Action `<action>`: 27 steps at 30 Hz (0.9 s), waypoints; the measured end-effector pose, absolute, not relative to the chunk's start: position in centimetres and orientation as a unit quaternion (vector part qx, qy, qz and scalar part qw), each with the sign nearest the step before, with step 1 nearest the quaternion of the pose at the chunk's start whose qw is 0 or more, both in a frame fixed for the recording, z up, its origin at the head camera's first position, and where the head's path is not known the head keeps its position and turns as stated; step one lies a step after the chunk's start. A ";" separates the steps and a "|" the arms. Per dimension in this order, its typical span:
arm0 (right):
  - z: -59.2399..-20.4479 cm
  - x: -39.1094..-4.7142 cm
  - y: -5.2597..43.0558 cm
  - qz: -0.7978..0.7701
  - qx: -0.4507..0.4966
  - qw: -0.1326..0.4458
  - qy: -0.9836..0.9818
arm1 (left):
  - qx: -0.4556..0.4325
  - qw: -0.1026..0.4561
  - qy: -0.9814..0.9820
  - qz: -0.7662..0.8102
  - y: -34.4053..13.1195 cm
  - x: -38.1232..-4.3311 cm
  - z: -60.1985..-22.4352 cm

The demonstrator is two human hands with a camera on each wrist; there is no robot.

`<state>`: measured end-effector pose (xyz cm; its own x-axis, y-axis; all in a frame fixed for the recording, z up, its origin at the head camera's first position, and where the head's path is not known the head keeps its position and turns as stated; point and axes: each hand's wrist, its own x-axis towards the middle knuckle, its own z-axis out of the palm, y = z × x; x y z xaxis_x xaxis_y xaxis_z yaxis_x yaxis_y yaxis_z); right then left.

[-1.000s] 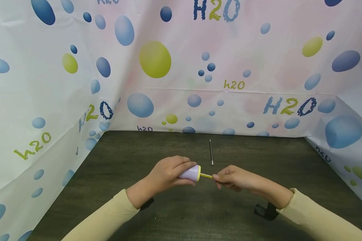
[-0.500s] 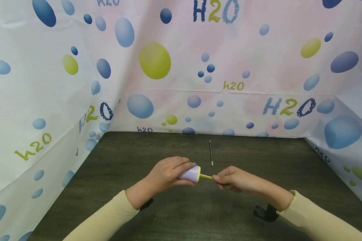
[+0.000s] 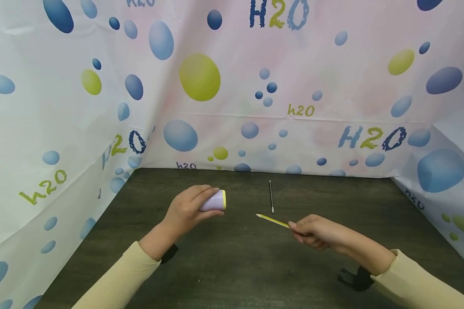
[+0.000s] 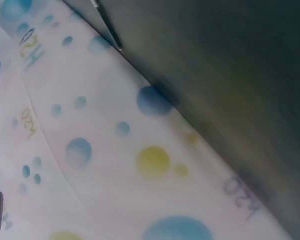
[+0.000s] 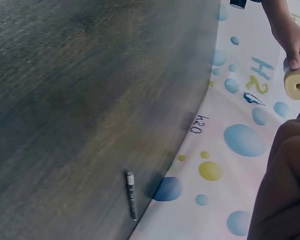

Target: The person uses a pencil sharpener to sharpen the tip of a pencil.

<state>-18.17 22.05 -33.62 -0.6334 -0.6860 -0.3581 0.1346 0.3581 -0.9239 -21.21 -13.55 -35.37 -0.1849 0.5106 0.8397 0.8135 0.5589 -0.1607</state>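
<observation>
My left hand (image 3: pixel 186 209) grips a lavender pencil sharpener (image 3: pixel 213 201) with a yellow end that faces right. A small round hole shows in that yellow end of the sharpener (image 5: pixel 297 86) in the right wrist view. Between thumb and fingers, my right hand (image 3: pixel 320 231) pinches a yellow pencil (image 3: pixel 272 220), its pale sharpened point aimed left toward the sharpener. Pencil and sharpener are apart, both held above the table. In the left wrist view the left hand is mostly out of frame, with only a dark edge of it at the far left.
A dark pencil (image 3: pixel 271 197) with a white end lies on the dark wooden table (image 3: pixel 232 274), beyond the hands. A white sheet (image 3: pixel 232 98) printed with blue and green drops and H2O lettering stands behind the table and along its sides.
The yellow pencil has come out of the sharpener. My left hand has moved left and away with the sharpener, while my right hand has shifted slightly right with the pencil.
</observation>
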 end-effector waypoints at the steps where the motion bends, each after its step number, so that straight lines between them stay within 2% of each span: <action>1: -33.5 -18.2 22.2 -0.535 -0.191 0.385 0.728 | -0.437 0.462 -0.754 -0.166 -13.8 -21.3 -35.3; 13: -32.9 -17.9 21.5 -0.544 -0.205 0.382 0.718 | -0.465 0.454 -0.738 -0.181 -12.8 -21.3 -35.3; 27: -32.6 -17.7 21.1 -0.530 -0.220 0.369 0.731 | -0.470 0.403 -0.756 -0.212 -10.9 -20.3 -36.0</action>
<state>-17.75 21.12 -32.60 -0.6303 -0.7134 -0.3062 0.0687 0.3416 -0.9373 -20.34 -10.89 -36.04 -0.2347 0.5397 0.8085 0.8816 0.4686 -0.0568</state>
